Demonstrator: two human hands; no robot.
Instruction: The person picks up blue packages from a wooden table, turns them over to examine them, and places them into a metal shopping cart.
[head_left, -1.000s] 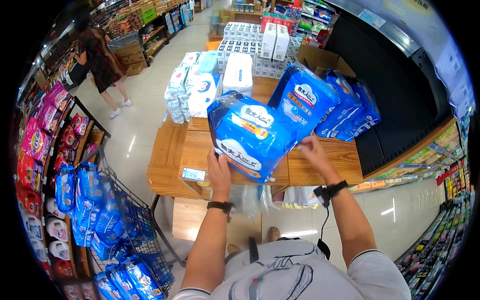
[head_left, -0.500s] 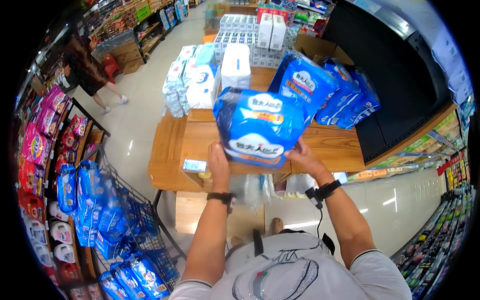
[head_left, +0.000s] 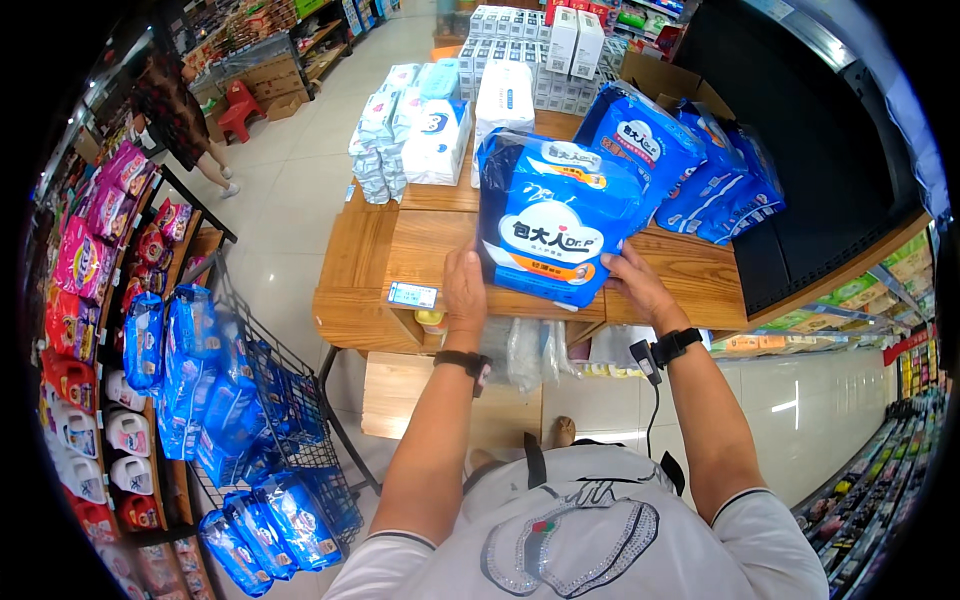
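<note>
A big blue soft package with a white oval on its front stands upright on the wooden display table, face toward me. My left hand grips its lower left corner. My right hand holds its lower right side. Both wrists wear black bands. More blue packages of the same kind lean together just behind it on the right.
White and pale packs and stacked white boxes fill the table's far end. A wire cart with blue packs stands at my left, beside shelves of pink and red goods. A person walks at far left. A dark wall unit lies right.
The blue package has come down from in front of me onto the table edge and turned upright, both hands sliding to its lower corners.
</note>
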